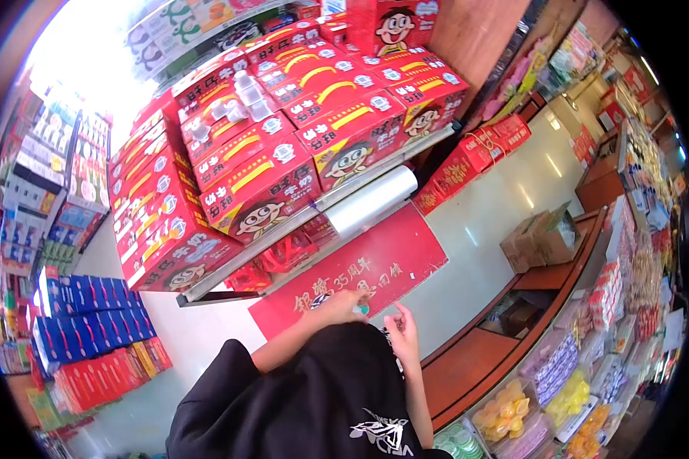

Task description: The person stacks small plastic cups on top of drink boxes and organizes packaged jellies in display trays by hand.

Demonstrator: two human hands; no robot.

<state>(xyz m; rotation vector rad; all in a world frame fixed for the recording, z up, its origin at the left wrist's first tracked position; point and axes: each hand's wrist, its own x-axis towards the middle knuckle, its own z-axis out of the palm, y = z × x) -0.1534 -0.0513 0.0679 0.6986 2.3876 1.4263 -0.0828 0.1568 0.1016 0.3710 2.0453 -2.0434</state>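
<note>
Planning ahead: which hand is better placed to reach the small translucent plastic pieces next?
Probably the left hand, nearer the pieces than the right hand, though it seems to hold a teal object.

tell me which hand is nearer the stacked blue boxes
Left. The left hand is to the right of the blue boxes, well apart from them; the right hand is farther right, past the left one.

Two hands (pixel 403 333), one plastic roll (pixel 371 203), one red floor mat (pixel 375 265)

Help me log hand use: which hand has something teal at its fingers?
The left hand, seen against the red mat: the teal thing shows there, while the right hand shows none.
</note>
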